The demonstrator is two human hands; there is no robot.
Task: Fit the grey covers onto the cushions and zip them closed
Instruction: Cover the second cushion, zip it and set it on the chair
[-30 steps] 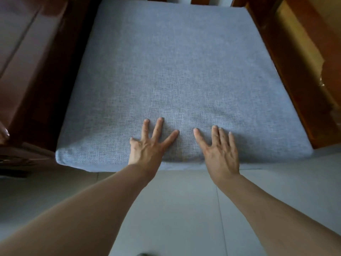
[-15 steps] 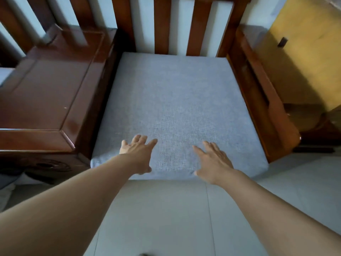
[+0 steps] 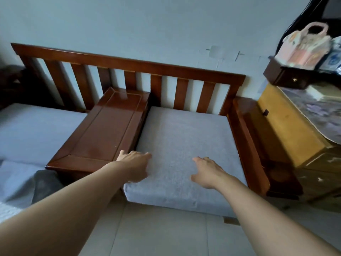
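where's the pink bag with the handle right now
In the head view the pink handled bag sits at the upper right, on a dark wooden shelf against the wall, above the yellow wooden cabinet.

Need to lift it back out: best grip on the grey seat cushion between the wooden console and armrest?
Probably the front edge of the grey cushion, from the front. It overhangs the seat frame, so fingers can hook under it; the wooden console, the armrest and the slatted backrest hem in the other sides.

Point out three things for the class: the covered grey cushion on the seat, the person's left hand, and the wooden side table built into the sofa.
grey cushion (image 3: 186,137): head view, middle of its top.
left hand (image 3: 135,166): head view, back of the hand.
wooden side table (image 3: 103,133): head view, glossy top panel.
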